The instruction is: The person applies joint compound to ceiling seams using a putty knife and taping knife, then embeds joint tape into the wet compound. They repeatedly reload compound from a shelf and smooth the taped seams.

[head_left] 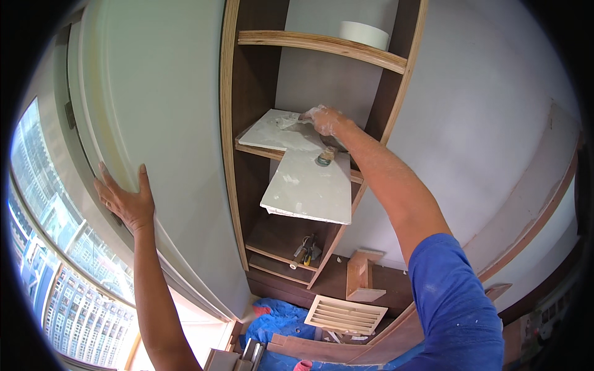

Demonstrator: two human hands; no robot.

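Blue sleeve (455,297) nearest, putty (287,122) on the white board (262,133) is seemingly worked, right hand (328,119) clenched, contents unclear, left hand (132,205) released, steady pressure needed next.

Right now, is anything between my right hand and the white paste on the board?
Nothing visible blocks it: your right hand is right beside the paste on the board. The small thing on the board lies nearer you, out of the way. Whether that hand grips a tool is unclear.

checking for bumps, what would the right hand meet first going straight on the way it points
Likely the white smear on the pale board, just ahead of the right hand; depth is hard to judge.
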